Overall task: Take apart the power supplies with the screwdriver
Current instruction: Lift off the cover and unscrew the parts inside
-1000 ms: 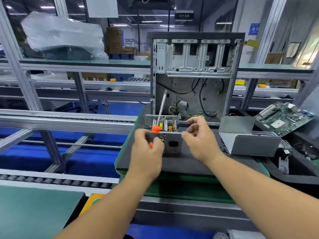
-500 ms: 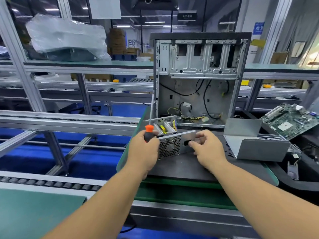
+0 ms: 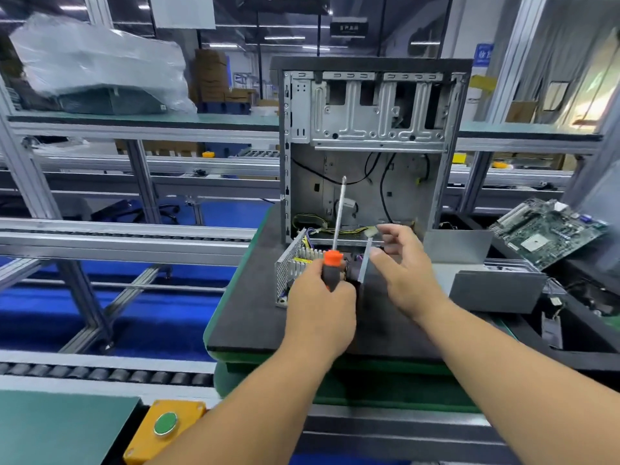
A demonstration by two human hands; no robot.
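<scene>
While the left hand [image 3: 322,297] fists one screwdriver [image 3: 335,243], right hand's [image 3: 406,273] grip spread beside one power supply [image 3: 295,263].

Electronics teardown line in a factory, by the looks: roller conveyor [image 3: 100,374] along aluminium framing [image 3: 141,182], gutted PC case [image 3: 369,146] on the padded counter [image 3: 248,317], loose motherboard [image 3: 550,233], stacked cartons [image 3: 211,78] out back.

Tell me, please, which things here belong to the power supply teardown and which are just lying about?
In use: screwdriver in left hand; open power supply; right hand at its panel.

Lying about: computer case, motherboard, metal cover, green button.
</scene>
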